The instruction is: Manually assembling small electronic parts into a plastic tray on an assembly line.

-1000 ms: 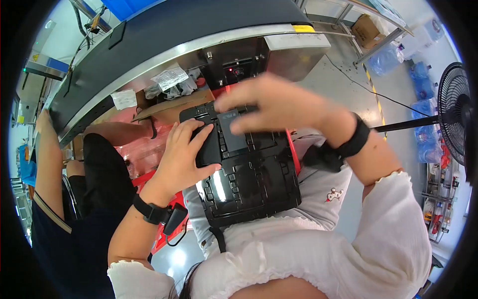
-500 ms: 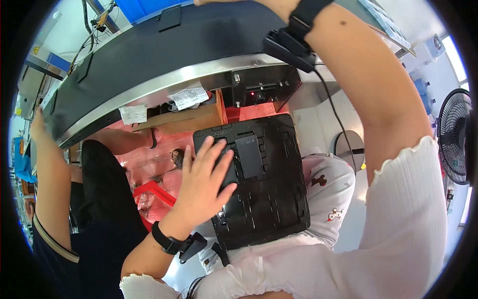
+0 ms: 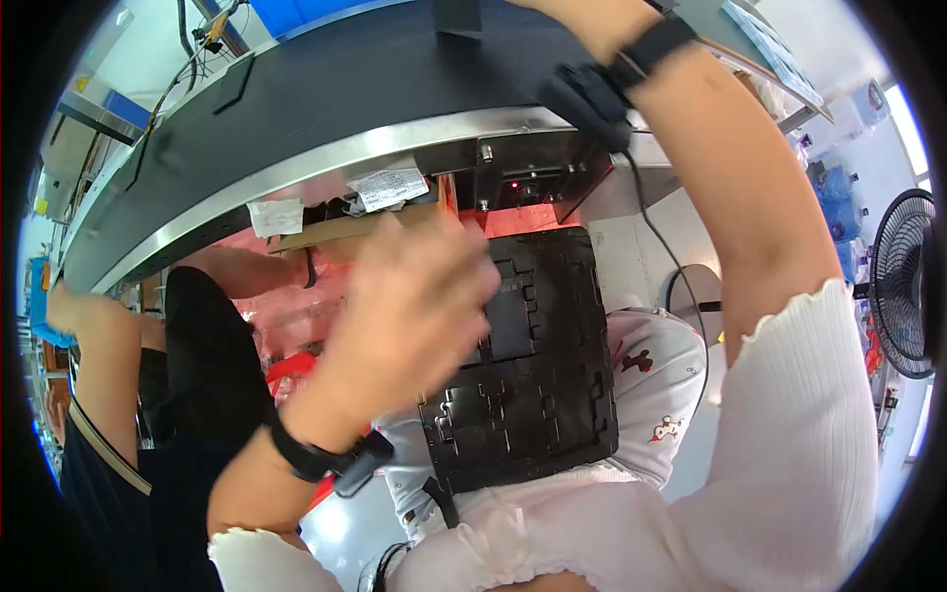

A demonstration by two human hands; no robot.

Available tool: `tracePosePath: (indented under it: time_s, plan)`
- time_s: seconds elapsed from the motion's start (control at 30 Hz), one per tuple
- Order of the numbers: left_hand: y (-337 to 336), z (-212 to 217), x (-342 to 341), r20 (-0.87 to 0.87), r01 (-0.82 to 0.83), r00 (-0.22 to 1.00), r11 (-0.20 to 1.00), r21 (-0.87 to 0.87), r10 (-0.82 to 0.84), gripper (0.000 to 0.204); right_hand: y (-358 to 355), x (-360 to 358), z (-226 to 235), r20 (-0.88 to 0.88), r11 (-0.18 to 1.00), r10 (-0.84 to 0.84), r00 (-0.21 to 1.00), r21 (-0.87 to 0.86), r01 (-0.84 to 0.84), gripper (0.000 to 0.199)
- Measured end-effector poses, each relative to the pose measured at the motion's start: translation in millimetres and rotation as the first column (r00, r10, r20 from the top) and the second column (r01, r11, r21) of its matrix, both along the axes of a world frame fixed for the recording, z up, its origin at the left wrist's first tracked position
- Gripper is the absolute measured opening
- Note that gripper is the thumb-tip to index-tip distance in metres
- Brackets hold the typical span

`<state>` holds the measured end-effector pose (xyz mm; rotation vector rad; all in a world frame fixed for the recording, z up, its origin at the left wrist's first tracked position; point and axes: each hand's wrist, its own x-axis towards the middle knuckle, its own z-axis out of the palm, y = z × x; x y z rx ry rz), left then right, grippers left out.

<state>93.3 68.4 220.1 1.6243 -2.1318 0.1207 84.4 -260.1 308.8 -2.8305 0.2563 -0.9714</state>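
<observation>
A black moulded plastic tray (image 3: 543, 419) with shaped recesses lies across my lap. One flat dark rectangular piece (image 3: 510, 321) sits in it, partly covered by my left hand. My left hand (image 3: 409, 306) is raised over the tray's left side, smeared by motion, so its fingers and anything in them are unclear. At the top, my right arm reaches over the black belt of a conveyor (image 3: 365, 74). Only the back part of my right hand (image 3: 577, 15) shows; its fingers are cut off by the picture's upper edge. A dark flat piece (image 3: 458, 18) is on the belt nearby.
More dark pieces (image 3: 234, 85) lie along the belt. Below its metal edge are a cardboard box (image 3: 340, 232) and a control box (image 3: 528, 183) with a red light. A cable (image 3: 659, 237) hangs from my right wrist device. A co-worker's arm (image 3: 109, 355) is at left, a fan (image 3: 903, 281) at right.
My left hand has lifted off the tray, curling and blurring as it moves. Pieces on the belt have shifted rightward. The co-worker's hand has moved down from the belt's edge.
</observation>
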Motion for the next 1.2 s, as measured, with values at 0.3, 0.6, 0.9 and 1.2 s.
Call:
tracePosePath:
  time_s: [0.3,0.6,0.9,1.2]
  plan:
    - [-105,31,278,0.27,-0.333,0.849,0.857,-0.393,0.454,0.052,146,-138,-34,-0.32,0.556,0.408,0.855,0.83,0.045,0.028]
    - [-151,58,228,0.162,-0.425,0.904,0.79,0.442,0.396,0.065,165,-202,-136,-0.435,0.884,0.06,0.898,0.441,0.155,0.037]
    - [-143,50,180,0.134,-0.522,0.853,0.834,0.18,0.505,0.07,201,-222,-157,-0.434,0.985,0.072,0.898,0.17,0.003,0.046]
    - [49,6,-33,-0.138,-0.049,0.985,0.935,0.352,0.104,0.083,184,-229,-154,-0.229,0.93,0.127,0.965,0.365,-0.036,0.038]
